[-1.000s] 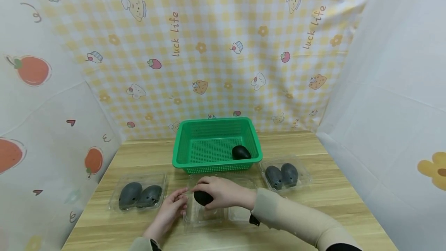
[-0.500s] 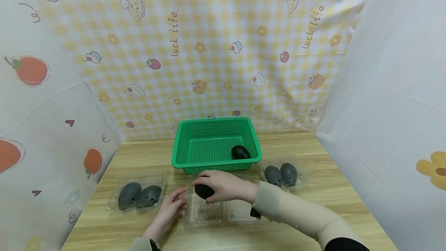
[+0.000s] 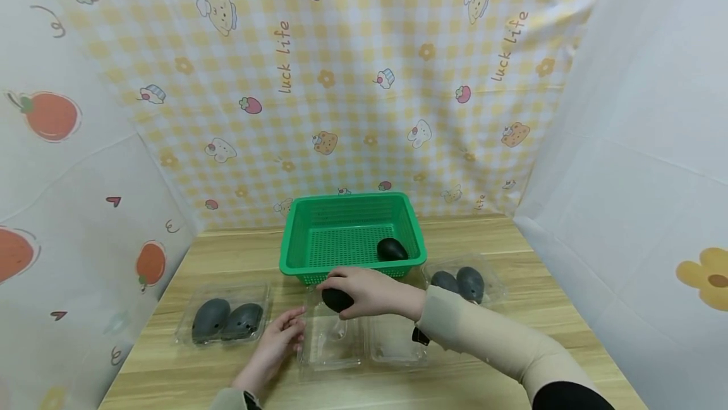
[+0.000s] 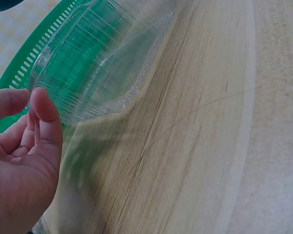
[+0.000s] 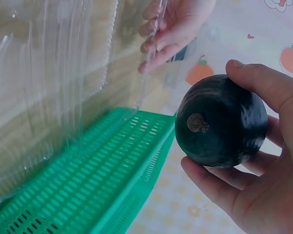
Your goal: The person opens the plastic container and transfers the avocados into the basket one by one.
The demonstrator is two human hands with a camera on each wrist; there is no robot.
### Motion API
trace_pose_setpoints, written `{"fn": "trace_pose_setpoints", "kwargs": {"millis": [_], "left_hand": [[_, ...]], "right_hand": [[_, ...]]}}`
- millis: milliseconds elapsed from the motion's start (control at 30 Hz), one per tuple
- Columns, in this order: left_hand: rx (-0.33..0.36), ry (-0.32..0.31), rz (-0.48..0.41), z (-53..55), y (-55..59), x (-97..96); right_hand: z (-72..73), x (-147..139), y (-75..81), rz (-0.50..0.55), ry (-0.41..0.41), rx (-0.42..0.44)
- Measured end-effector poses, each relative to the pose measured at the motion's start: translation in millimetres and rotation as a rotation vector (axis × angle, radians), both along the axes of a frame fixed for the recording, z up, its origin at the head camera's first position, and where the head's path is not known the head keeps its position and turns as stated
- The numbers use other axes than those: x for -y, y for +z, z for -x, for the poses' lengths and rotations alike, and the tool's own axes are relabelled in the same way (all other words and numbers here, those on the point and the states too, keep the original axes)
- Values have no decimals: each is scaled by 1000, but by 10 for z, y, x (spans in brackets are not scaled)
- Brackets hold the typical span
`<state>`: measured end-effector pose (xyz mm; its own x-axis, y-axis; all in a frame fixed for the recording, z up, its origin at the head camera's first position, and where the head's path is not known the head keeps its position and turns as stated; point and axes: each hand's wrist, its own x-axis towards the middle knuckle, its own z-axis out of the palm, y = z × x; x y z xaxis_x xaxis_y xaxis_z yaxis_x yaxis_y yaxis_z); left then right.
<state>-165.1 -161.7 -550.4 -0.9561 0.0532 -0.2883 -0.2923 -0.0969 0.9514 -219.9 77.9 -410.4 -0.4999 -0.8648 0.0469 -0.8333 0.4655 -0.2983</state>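
In the head view my right hand (image 3: 370, 293) holds a black avocado (image 3: 337, 300) above an open clear plastic clamshell box (image 3: 335, 350). Up close in the right wrist view, the avocado (image 5: 222, 122) shows a rough brown stem scar, with fingers and thumb spread round its sides. My left hand (image 3: 277, 342) is at the box's left edge; in the left wrist view, its thumb and a finger pinch the clear rim (image 4: 36, 73). Behind the box stands a green basket (image 3: 288, 242), another black avocado (image 3: 391, 249) lying in its right front corner.
Left of my left hand sits a clear box (image 3: 193, 299) with two dark avocados inside. A similar box (image 3: 495, 280) with two more stands at the right, partly behind my right forearm. A patterned cloth (image 3: 352, 113) hangs behind the wooden table (image 3: 546, 334).
My right hand has lifted the avocado up and away from the clear box, toward the green basket. The left hand has stayed at the box's edge.
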Motion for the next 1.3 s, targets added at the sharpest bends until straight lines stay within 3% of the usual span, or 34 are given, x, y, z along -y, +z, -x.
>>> {"fn": "trace_pose_setpoints", "kwargs": {"millis": [433,700,1300], "left_hand": [[-8,5,-8,-17,9,0],[-11,-2,-9,-10,4,5],[-4,-12,-10,-17,28,31]], "right_hand": [[191,-96,244,7,-50,-34],[346,-148,358,27,-101,32],[900,-223,315,17,-250,92]]}}
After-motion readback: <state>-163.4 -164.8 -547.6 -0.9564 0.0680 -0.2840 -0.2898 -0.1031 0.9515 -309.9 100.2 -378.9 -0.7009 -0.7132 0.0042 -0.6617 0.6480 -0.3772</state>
